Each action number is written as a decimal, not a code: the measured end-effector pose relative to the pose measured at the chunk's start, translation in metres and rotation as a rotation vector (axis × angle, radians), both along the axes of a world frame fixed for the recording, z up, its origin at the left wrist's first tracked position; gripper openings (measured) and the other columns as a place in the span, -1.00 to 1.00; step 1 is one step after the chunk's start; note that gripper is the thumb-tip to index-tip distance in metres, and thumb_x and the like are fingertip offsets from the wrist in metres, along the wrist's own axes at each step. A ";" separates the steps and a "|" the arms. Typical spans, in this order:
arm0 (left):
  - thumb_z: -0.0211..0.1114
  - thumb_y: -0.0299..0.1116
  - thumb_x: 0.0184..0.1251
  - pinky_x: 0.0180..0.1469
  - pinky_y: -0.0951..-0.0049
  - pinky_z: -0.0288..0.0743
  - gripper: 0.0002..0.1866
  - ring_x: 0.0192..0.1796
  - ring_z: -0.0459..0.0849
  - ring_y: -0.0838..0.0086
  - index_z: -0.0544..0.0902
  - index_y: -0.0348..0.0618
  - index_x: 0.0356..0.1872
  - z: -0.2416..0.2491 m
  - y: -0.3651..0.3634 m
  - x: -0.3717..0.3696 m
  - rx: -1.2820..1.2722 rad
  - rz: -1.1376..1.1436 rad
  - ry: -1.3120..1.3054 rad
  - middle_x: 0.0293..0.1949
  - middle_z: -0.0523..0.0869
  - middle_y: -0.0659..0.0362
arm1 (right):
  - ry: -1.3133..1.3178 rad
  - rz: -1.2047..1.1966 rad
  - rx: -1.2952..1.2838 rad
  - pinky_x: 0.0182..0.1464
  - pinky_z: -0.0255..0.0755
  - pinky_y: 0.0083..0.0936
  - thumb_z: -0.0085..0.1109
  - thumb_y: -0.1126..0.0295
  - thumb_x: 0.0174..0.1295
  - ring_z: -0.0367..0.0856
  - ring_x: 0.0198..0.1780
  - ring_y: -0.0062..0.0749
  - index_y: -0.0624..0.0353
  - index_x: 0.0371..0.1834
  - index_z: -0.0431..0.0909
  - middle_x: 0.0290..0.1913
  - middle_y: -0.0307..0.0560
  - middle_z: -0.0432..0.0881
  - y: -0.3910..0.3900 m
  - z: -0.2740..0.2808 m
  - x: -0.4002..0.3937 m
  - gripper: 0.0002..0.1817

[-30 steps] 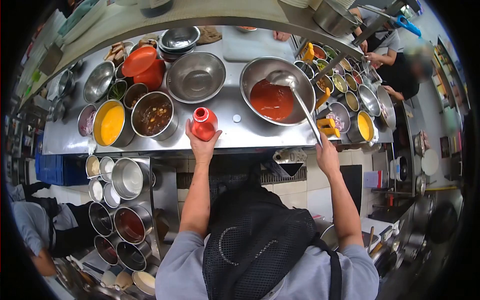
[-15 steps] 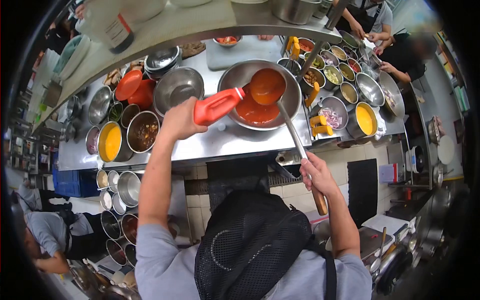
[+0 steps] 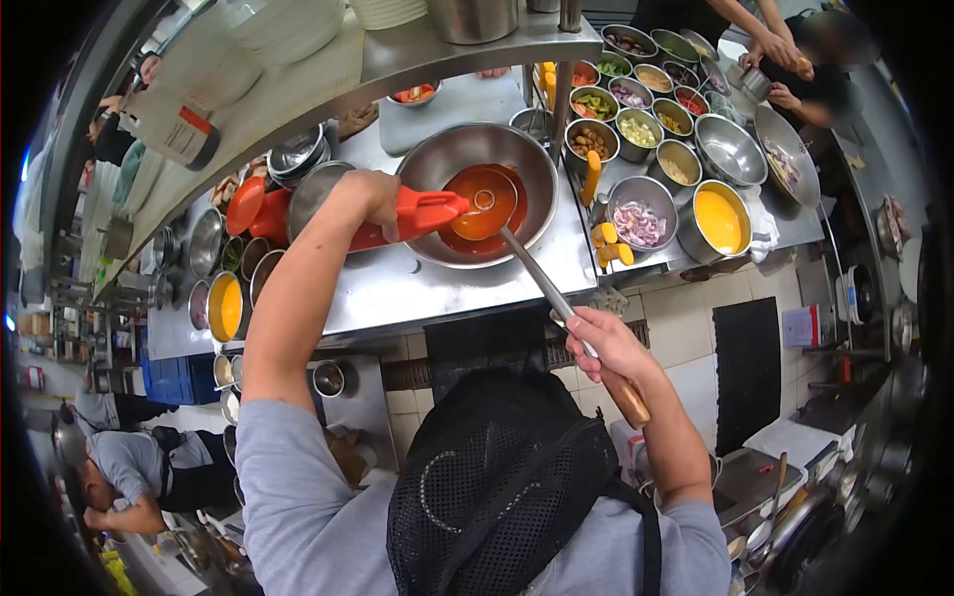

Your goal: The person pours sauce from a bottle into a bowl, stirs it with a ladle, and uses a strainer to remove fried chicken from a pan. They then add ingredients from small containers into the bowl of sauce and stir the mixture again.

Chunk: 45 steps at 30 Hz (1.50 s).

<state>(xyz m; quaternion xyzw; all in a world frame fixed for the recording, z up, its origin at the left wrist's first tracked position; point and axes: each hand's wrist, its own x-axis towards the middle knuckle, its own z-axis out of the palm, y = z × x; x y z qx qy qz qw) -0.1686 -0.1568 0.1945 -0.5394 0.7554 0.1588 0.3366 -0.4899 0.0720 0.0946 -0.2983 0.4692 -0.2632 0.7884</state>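
Observation:
My left hand (image 3: 372, 202) is wrapped round a red plastic jug (image 3: 421, 212), tipped on its side with its mouth right at the ladle's bowl. The long steel ladle (image 3: 542, 278) has a wooden handle end, which my right hand (image 3: 608, 350) grips. Its round bowl holds red-orange liquid with a small ring showing on the surface. Beneath it, a wide steel mixing bowl (image 3: 538, 184) stands on the steel counter (image 3: 383, 298) with red sauce in its bottom. My left forearm covers part of another steel bowl (image 3: 316, 194).
A red container (image 3: 263, 214) and a pot of yellow liquid (image 3: 227, 306) stand at left. On the right are a bowl of chopped onion (image 3: 638, 224), another yellow-filled pot (image 3: 719, 223) and several ingredient tins. A steel shelf (image 3: 467, 52) overhangs the counter; co-workers stand at the edges.
The ladle's bowl has come lower into the mixing bowl and sits more level. The red jug has tipped further, bringing its mouth to the ladle. The camera view has also shifted.

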 end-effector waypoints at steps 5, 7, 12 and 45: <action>0.66 -0.10 -0.28 0.10 0.15 0.60 -0.22 0.04 0.75 0.08 0.66 -0.17 0.11 -0.014 -0.002 0.004 -0.085 0.002 -0.033 -0.03 0.78 -0.04 | -0.068 0.003 0.044 -0.66 0.29 -0.66 0.02 0.21 0.53 0.32 -0.65 -0.71 0.13 0.01 0.41 -0.46 -0.31 0.43 -0.008 0.004 -0.011 -0.77; 0.66 -0.13 -0.28 0.11 0.15 0.59 -0.16 0.06 0.73 0.04 0.59 -0.16 0.19 -0.013 0.004 0.004 -0.132 0.039 0.016 0.00 0.77 -0.05 | -0.065 0.006 0.041 -0.67 0.28 -0.66 0.02 0.21 0.53 0.31 -0.66 -0.71 0.14 0.03 0.42 -0.46 -0.31 0.43 -0.010 0.006 -0.014 -0.76; 0.70 -0.13 -0.30 0.17 0.22 0.55 -0.10 0.10 0.71 0.10 0.52 -0.15 0.21 -0.030 0.036 0.057 -0.157 0.198 0.426 0.04 0.73 -0.06 | -0.061 -0.008 0.045 -0.68 0.28 -0.67 0.02 0.21 0.53 0.30 -0.66 -0.71 0.17 0.10 0.43 -0.46 -0.30 0.42 -0.014 0.007 -0.022 -0.72; 0.48 -0.28 0.10 -0.10 0.17 0.30 -0.90 -0.10 0.61 0.28 0.72 0.06 -0.38 -0.142 0.059 -0.042 -1.314 0.045 0.839 -0.35 0.58 0.22 | 0.042 -0.071 -0.013 -0.70 0.28 -0.67 0.05 0.22 0.51 0.33 -0.68 -0.70 0.19 0.28 0.41 -0.47 -0.28 0.47 -0.002 0.002 -0.007 -0.61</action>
